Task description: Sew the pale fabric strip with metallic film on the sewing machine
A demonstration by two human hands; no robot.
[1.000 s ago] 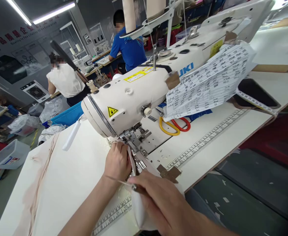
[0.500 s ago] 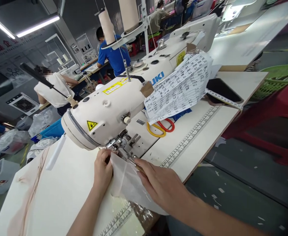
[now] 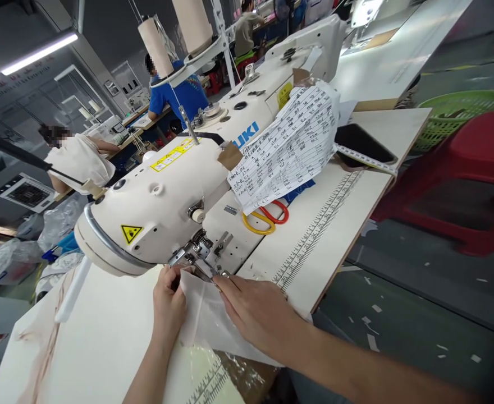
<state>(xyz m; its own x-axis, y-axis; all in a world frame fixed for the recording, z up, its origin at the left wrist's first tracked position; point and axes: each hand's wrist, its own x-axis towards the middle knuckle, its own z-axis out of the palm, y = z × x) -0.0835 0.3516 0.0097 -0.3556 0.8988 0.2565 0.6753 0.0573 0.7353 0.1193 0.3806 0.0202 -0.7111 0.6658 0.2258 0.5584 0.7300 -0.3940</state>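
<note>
sheer white fabric point(image 3: 205, 314) lies on the near part of the table point(image 3: 112, 325), its far end at the sewing machine point(image 3: 163, 196). the left hand point(image 3: 169, 306) has its fingers curled closed, pinching the fabric's left edge. the right hand point(image 3: 259, 308) covers the right side, fingers bent together; i can't tell what they grip. far right, scissors point(image 3: 268, 230) sit partly behind a handwritten sheet point(image 3: 287, 151).

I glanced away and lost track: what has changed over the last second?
The right hand has moved forward, closer to the needle area of the sewing machine; the slim pointed tool it held is hard to make out now. White fabric spreads wider between the hands. The left hand stays near the needle area; the scissors lie as before.
</note>
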